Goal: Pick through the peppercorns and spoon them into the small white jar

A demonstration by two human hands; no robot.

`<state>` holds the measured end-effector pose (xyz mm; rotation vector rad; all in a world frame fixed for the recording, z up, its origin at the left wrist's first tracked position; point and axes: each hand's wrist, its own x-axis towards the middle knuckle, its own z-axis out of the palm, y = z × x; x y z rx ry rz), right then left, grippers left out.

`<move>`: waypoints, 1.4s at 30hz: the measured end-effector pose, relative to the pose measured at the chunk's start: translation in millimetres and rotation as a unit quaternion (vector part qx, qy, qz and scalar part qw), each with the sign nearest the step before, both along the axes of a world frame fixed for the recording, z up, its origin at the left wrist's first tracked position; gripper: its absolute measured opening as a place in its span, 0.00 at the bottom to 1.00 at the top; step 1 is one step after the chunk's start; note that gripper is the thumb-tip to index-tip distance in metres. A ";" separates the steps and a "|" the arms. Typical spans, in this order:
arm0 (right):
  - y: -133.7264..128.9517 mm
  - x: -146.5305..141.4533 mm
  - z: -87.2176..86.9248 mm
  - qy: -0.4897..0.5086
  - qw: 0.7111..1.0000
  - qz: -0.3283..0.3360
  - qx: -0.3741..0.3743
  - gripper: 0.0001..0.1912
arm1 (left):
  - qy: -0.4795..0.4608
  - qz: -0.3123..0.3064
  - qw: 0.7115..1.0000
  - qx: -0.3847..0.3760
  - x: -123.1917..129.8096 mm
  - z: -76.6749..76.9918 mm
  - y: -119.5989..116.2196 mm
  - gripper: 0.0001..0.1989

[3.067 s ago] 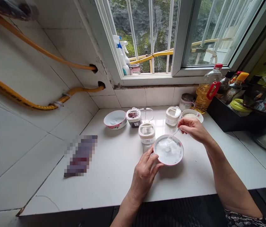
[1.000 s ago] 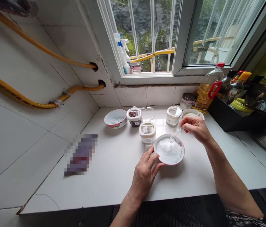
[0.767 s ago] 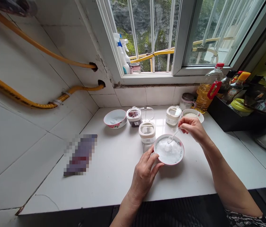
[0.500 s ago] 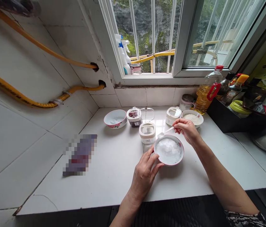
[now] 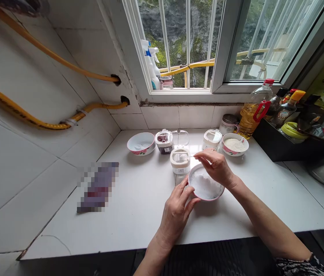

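In front of me stands a bowl (image 5: 211,199) of white, salt-like grains (image 5: 204,184). My left hand (image 5: 175,211) grips its left rim, thumb and fingers around the edge. My right hand (image 5: 217,165) reaches across above the bowl, fingertips pinched on the handle of a small spoon (image 5: 191,156). The spoon's head is at the top opening of a small clear container (image 5: 180,167) with a cream rim, just behind the bowl. Whether the spoon carries grains I cannot make out.
Behind are a white bowl (image 5: 133,148), a jar of dark contents (image 5: 164,147) with its lid raised, another lidded container (image 5: 211,138) and a bowl (image 5: 233,153) of pale grains. An oil bottle (image 5: 247,115) and black box (image 5: 273,147) stand right. A blurred dark packet (image 5: 100,189) lies left.
My right hand has moved left with the spoon, from over the bowl's back edge to the cream-rimmed container. My left hand stays on the bowl.
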<state>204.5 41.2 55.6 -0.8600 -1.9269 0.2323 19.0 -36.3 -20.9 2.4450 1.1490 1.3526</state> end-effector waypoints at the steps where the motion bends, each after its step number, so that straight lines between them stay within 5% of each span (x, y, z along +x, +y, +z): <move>1: -0.9 2.2 2.8 0.014 1.000 -0.007 -0.009 0.09 | 0.001 -0.001 1.000 0.000 0.0 0.2 0.0 0.08; 9: -5.3 39.6 30.4 0.141 0.966 -0.056 -0.211 0.05 | 0.004 0.002 1.000 0.011 0.1 0.6 -0.1 0.07; 22: -9.7 37.4 34.6 0.059 0.935 -0.038 -0.348 0.06 | 0.006 0.007 1.000 0.015 -0.7 0.5 -0.2 0.08; 29: -2.8 49.1 37.3 0.147 0.912 -0.043 -0.380 0.05 | 0.004 0.008 1.000 0.025 -0.2 -1.6 0.5 0.08; 42: -6.2 42.5 35.3 0.070 0.929 -0.033 -0.362 0.05 | 0.007 0.006 1.000 0.012 -0.2 0.8 0.2 0.08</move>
